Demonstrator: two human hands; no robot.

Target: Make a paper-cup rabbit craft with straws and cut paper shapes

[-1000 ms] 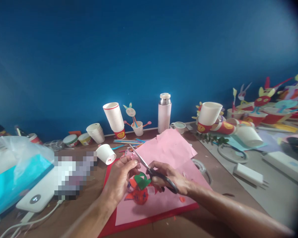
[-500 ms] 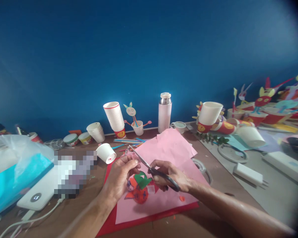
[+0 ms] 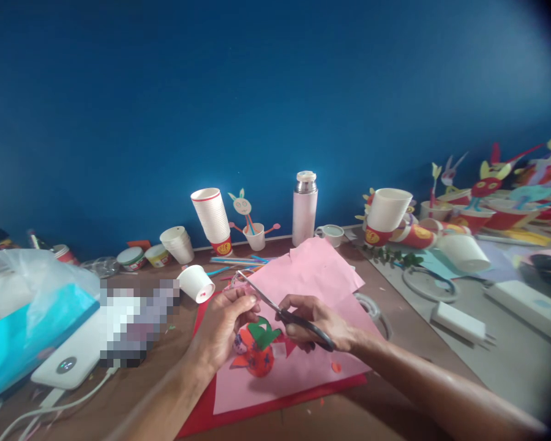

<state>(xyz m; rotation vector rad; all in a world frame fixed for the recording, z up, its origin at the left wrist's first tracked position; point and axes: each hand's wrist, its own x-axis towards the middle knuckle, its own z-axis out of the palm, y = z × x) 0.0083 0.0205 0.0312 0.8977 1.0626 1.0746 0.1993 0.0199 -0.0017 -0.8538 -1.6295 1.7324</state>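
Note:
My right hand (image 3: 314, 321) grips a pair of scissors (image 3: 303, 324) by its black handles, with the metal blades pointing up and left. The blades lie close to the fingertips of my left hand (image 3: 227, 318), which is closed in a pinch on a small piece of paper, mostly hidden by the fingers. Below the hands, orange cut-outs (image 3: 260, 361) with dark marks and a green paper shape (image 3: 262, 334) lie on pink paper (image 3: 303, 383). A red sheet (image 3: 199, 422) shows underneath.
Stacked paper cups (image 3: 211, 217), a paper rabbit figure (image 3: 242, 206), and a pink thermos (image 3: 305, 211) stand along the blue wall. A tipped cup (image 3: 196, 284) and a white power bank (image 3: 64, 367) are on the left. A charger (image 3: 459, 323) and cable lie right.
The scissors' handles and my right hand have shifted very slightly to the right. My left hand stays nearly in place.

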